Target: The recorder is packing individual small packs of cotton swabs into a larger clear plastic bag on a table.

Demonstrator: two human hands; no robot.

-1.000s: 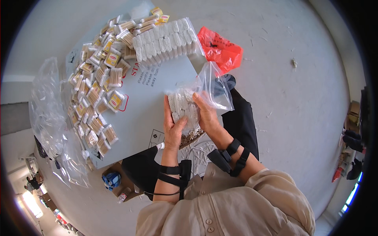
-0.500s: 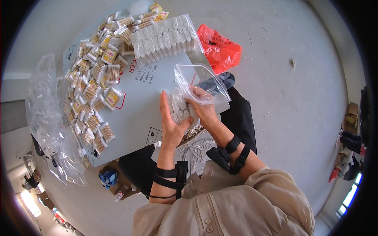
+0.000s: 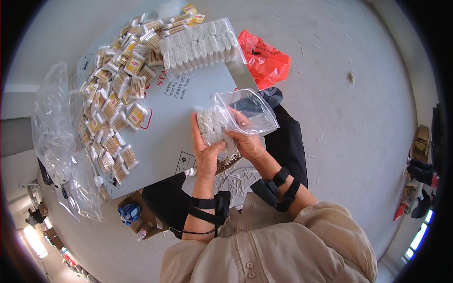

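Note:
Over the table's near right edge, both my hands grip a clear plastic bag with bundles of cotton swabs packed in it, their white tips facing up. My left hand wraps round the left side of the bag, thumb across its near side. On the right side, my right hand clasps it, with some fingers behind the clear plastic. The bag's loose mouth stands out to the right. Farther back on the table lies a full clear pack of cotton swabs.
A heap of small swab packets, some with yellow labels, covers the left of the grey table. Empty clear plastic hangs off its left edge. A red plastic bag is at the back right. Loose swabs lie below my hands.
The bag has tilted and turned in my hands, and its mouth has dropped slightly. My right thumb has come across to its near side. My left hand has shifted a little down.

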